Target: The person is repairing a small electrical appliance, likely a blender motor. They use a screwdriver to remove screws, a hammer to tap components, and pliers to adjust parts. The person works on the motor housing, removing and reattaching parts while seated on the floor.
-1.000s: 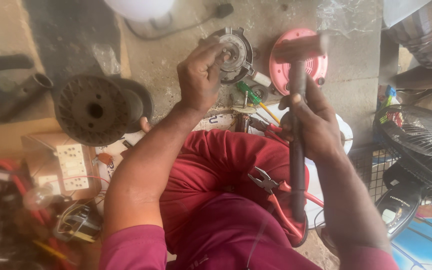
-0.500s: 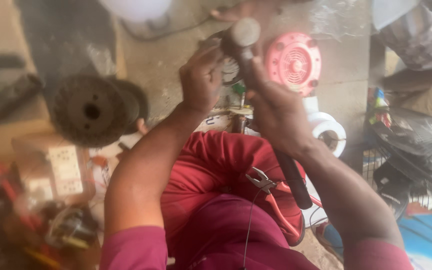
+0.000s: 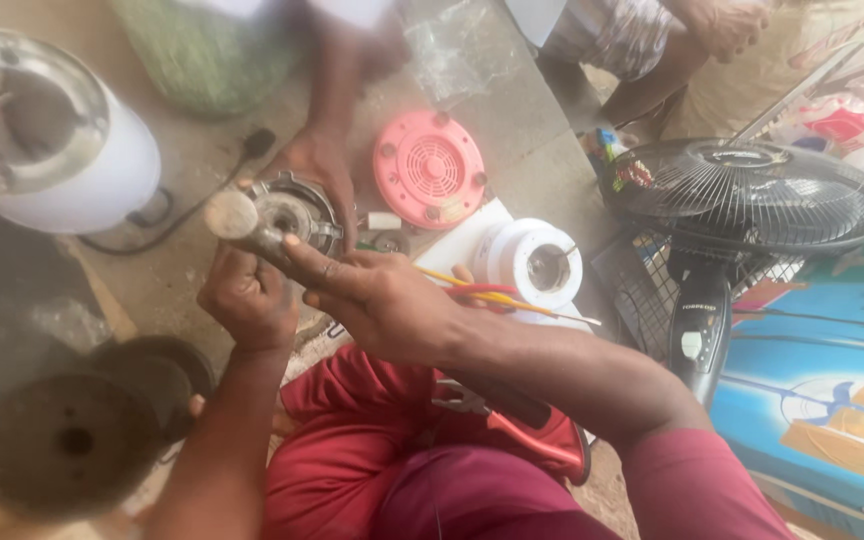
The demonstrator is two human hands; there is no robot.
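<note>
Right hand [image 3: 382, 300]: closed around the hammer [image 3: 237, 218].
Left hand [image 3: 247, 298]: curled shut beside the motor [image 3: 292, 212]; contents unclear.

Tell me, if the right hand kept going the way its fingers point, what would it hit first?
Probably the hammer head that the right hand already grips below, then the white blender jug further up-left; depth is unclear.

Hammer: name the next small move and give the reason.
Probably a short, light tap down onto the motor. The right hand holds the hammer with its head right at the motor, the left hand is beside it, and another person's hand rests on the motor's far rim.
</note>
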